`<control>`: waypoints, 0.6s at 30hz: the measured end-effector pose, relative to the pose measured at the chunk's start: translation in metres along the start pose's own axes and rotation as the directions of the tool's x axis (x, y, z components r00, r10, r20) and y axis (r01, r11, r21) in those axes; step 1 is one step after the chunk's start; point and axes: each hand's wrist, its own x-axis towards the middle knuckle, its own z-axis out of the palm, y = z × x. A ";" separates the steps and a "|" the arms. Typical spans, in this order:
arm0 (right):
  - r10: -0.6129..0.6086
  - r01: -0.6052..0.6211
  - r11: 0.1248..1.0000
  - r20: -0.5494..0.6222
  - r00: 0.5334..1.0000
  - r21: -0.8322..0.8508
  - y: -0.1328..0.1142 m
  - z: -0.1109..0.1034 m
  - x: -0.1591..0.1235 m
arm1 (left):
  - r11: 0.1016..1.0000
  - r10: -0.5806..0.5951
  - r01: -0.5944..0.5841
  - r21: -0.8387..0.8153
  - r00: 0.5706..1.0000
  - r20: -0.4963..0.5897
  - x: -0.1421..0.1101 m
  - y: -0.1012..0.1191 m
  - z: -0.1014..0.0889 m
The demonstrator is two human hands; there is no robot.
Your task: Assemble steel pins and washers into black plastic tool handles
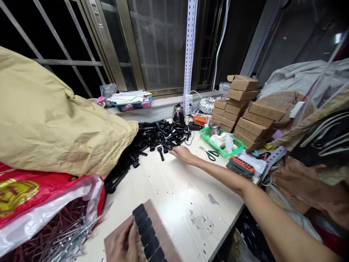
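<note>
My right hand (183,154) reaches across the pale table to the near edge of a heap of black plastic parts (163,133). Its fingers are drawn together at the tips; whatever they pinch is too small to make out. One loose black part (160,153) lies just left of the fingertips. At the bottom, my left hand (124,243) rests on a brown board (160,233), fingers curled and close together. They touch a row of black blocks (147,233) lined up along the board. What lies between those fingers is hidden.
Green-handled scissors (210,154), a green basket (222,145) and an orange-black battery pack (241,165) lie right of my arm. Stacked cardboard boxes (252,125) stand behind. On the left are a tan cloth (62,131) and a red bag (51,189) of metal rods (68,233).
</note>
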 end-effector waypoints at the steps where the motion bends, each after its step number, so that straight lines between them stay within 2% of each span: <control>1: 0.016 -0.016 1.000 0.007 1.000 0.013 -0.014 0.011 0.015 | 0.998 0.037 -0.036 -0.044 0.999 0.020 0.004 0.011 0.004; 2: 0.034 -0.034 0.999 0.008 0.999 0.027 -0.027 0.020 0.026 | 0.994 0.058 -0.053 -0.094 0.997 0.054 0.009 0.021 0.010; 4: 0.057 -0.057 0.997 0.002 0.998 0.059 -0.047 0.034 0.035 | 0.969 0.017 -0.005 -0.246 0.999 0.046 0.022 0.041 0.026; 6: 0.044 -0.043 0.994 -0.011 0.999 0.103 -0.057 0.042 0.026 | 0.896 -0.118 0.176 -0.409 0.980 0.163 0.038 0.058 0.044; 7: 0.027 -0.025 0.992 -0.017 0.999 0.124 -0.058 0.045 0.016 | 0.835 -0.173 0.259 -0.486 0.961 0.214 0.047 0.066 0.054; 9: -0.047 0.050 0.982 -0.024 0.999 0.179 -0.056 0.047 -0.011 | 0.655 -0.257 0.412 -0.633 0.910 0.327 0.064 0.079 0.074; 10: -0.105 0.106 0.971 -0.018 0.994 0.216 -0.054 0.048 -0.024 | 0.554 -0.237 0.466 -0.690 0.883 0.406 0.072 0.083 0.084; 11: -0.240 0.230 0.922 -0.006 0.971 0.312 -0.050 0.047 -0.033 | 0.456 -0.185 0.504 -0.734 0.860 0.476 0.080 0.087 0.094; 12: -0.322 0.298 0.883 0.007 0.947 0.363 -0.045 0.046 -0.038 | 0.375 -0.145 0.534 -0.758 0.841 0.521 0.085 0.089 0.103; 13: -0.353 0.329 0.867 -0.005 0.936 0.375 -0.041 0.044 -0.037 | 0.315 -0.144 0.556 -0.769 0.829 0.541 0.090 0.090 0.111; 14: -0.337 0.323 0.881 -0.021 0.941 0.346 -0.036 0.042 -0.031 | 0.274 -0.163 0.566 -0.778 0.824 0.543 0.093 0.089 0.119; 15: -0.270 0.272 0.922 -0.049 0.962 0.277 -0.031 0.039 -0.018 | 0.246 -0.188 0.568 -0.786 0.823 0.536 0.095 0.088 0.125; 17: -0.089 0.102 0.988 -0.118 0.989 0.112 -0.022 0.033 0.019 | 0.218 -0.211 0.552 -0.805 0.832 0.514 0.096 0.084 0.134; 18: -0.039 0.050 0.996 -0.135 0.990 0.079 -0.018 0.031 0.039 | 0.218 -0.199 0.547 -0.808 0.836 0.512 0.096 0.082 0.136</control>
